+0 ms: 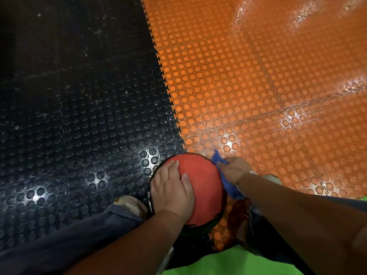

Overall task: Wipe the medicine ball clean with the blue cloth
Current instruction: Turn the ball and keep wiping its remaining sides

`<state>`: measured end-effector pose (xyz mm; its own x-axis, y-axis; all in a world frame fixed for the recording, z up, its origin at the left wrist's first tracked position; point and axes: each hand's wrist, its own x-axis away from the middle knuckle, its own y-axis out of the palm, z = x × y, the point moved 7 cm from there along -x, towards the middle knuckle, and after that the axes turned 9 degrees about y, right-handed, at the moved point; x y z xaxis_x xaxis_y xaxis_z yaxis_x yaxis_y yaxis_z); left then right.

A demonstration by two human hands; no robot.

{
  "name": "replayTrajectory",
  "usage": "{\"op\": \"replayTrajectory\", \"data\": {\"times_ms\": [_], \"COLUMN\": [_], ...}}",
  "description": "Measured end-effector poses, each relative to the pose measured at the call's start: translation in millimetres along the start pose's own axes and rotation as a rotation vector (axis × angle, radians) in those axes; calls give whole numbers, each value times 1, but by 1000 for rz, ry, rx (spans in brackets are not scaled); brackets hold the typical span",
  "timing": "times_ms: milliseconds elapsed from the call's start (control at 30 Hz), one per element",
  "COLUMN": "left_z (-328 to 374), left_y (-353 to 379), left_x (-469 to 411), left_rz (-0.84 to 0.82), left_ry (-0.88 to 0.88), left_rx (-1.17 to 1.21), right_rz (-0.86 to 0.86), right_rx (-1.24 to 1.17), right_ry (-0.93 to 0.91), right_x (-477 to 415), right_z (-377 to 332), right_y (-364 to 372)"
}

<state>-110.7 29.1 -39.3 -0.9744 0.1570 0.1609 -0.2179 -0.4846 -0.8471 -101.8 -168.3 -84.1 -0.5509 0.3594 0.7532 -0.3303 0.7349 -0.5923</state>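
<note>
A red medicine ball [200, 187] with black panels sits on the floor between my feet, low in the view. My left hand [171, 189] lies flat on its top left side, fingers straight and spread. My right hand [235, 169] grips the blue cloth [228, 181] and presses it against the ball's right side. Part of the cloth sticks out above the hand and part hangs below it.
The floor is studded rubber tile, black [79, 126] on the left and orange [258, 86] on the right, joined by a toothed seam. My shoes [129, 205] and trouser legs flank the ball. A green surface [228, 262] shows at the bottom edge.
</note>
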Motion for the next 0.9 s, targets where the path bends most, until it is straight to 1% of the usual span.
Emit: {"op": "replayTrajectory", "data": {"times_ms": [33,67,133,167,200,233,300,333,367,400,433,500,533,567,600,633,667,700,733,767,800,833,867,900], "left_z": [3,5,4,3,2,2,6,7,9,7,6,8,10,13,14,12,-8,-34,-60,-79,-89,-87,-86,-84], "left_y": [-1,-1,-2,-2,-2,-2,-4,-4,-4,-3,0,3,4,2,-2,-10,-9,-5,-4,1,12,18,22,27], "left_x": [1,2,3,4,4,5,8,9,10,11,11,14,17,17,14,7,1,-2,-1,6,16,26,33,37], "left_rz": [11,24,36,34,35,33,52,72,79,89,88,86,97,93,78,65,39,-5,-61,-128,-216,-292,-351,-412], "left_ry": [31,69,118,129,136,138,146,162,178,186,197,239,268,286,262,166,-11,-237,-492,-735,-936,-1084,-1157,-1183], "left_rx": [-15,-30,-50,-61,-73,-76,-63,-73,-88,-104,-114,-121,-123,-100,-41,30,87,115,175,347,595,791,890,949], "right_rz": [-7,5,48,56,72,98,92,54,19,5,-2,-29,-63,-82,-81,-84,-108,-160,-210,-243,-262,-279,-297,-323], "right_rx": [50,44,-42,-1,57,78,36,56,120,177,192,165,179,183,158,134,120,118,107,65,0,-85,-156,-215], "right_ry": [35,-7,-275,-413,-507,-500,-287,-189,-146,-161,-226,-425,-477,-453,-357,-221,-86,37,120,166,194,217,243,283], "right_x": [0,4,22,36,47,47,29,20,16,14,16,30,35,34,25,14,4,-2,-7,-10,-11,-12,-12,-11], "right_z": [2,-4,-32,-46,-53,-52,-34,-27,-25,-30,-41,-63,-67,-62,-51,-35,-19,-6,2,3,3,3,3,6], "right_y": [-4,-8,-11,-5,2,6,0,-2,-5,-7,-10,-9,-3,1,2,0,-1,-2,-2,-4,-4,-3,-3,1]}}
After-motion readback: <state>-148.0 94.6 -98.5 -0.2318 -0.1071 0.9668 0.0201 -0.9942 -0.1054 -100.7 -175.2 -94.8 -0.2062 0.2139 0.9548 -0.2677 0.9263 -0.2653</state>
